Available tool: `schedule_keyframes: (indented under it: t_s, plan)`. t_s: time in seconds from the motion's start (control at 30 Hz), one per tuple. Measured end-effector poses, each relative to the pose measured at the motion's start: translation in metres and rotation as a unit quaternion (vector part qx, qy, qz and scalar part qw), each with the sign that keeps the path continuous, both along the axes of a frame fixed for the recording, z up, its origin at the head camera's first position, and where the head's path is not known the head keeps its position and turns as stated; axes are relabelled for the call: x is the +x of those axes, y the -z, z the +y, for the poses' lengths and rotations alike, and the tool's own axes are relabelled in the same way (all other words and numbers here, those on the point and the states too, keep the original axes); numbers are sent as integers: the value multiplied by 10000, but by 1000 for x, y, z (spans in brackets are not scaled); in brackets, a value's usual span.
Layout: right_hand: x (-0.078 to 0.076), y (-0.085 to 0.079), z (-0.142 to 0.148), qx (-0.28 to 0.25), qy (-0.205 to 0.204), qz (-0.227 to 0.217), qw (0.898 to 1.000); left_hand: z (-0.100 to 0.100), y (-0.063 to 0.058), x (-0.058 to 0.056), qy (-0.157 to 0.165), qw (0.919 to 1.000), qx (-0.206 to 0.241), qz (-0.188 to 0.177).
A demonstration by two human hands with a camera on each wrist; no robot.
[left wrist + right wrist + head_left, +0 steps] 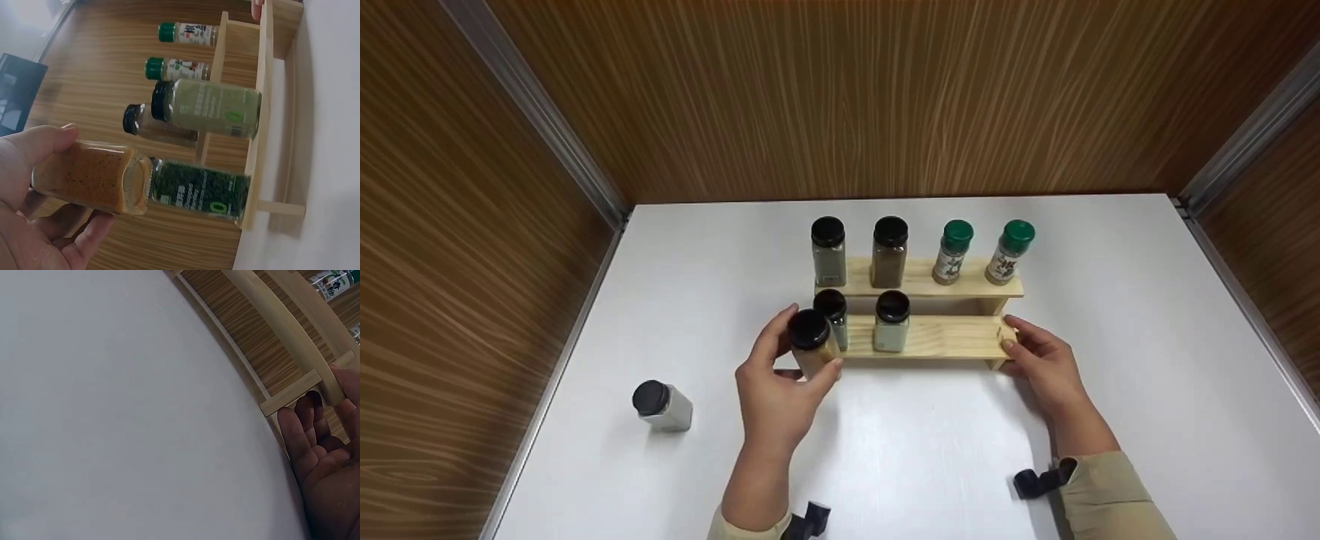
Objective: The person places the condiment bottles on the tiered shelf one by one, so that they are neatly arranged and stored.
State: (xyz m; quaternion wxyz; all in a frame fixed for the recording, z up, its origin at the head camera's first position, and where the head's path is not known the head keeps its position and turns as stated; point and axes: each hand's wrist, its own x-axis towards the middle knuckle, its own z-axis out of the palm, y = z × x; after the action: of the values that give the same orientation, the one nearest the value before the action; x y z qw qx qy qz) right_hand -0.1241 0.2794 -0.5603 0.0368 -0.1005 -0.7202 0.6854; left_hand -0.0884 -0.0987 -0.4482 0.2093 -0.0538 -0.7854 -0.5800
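Observation:
My left hand (776, 394) grips a square spice jar (814, 345) with a black cap, in front of the left end of a two-tier wooden spice rack (945, 341). Orange-brown seasoning shows through the jar's glass (84, 174) in the left wrist view. Right behind it on the lower tier stands a jar of dark green flakes (199, 188). To the right of that is a jar of pale green powder (891, 334). At the rack's right end, my right hand (1046, 367) pinches the lower shelf board (292, 332) between thumb and fingers.
Along the upper tier stand a grey-green jar (829, 262), a brown jar (889, 262) and two green-capped shakers (950, 259). A black-capped jar of white contents (671, 409) rests on the white table (915, 450) at left. Wood-grain panels (840, 97) enclose the table.

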Motion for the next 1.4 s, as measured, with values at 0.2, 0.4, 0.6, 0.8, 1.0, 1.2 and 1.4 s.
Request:
schedule_keyframes:
  t_s: [0.2,0.4,0.6,0.8,1.0,1.2,1.4]
  plan:
    - [0,1,0,-55,30,11,10000,12,-8,-1,135,9999,-56,49]
    - [-1,2,-1,-148,43,75,9999,26,-16,-3,382,9988,-128,263]
    - [-1,3,0,-97,58,25,9999,39,-24,-4,673,9971,-36,359]
    - [0,2,0,-71,91,5,9999,55,-28,-5,921,9946,62,473]
    - [1,2,-2,-88,136,-26,9999,71,-30,-9,1136,9916,-106,610]
    - [3,1,-3,-113,51,-66,9999,84,-27,-15,1232,9908,-185,538]
    - [2,1,-5,-62,13,-90,9999,96,-22,-20,1176,9913,-257,535]
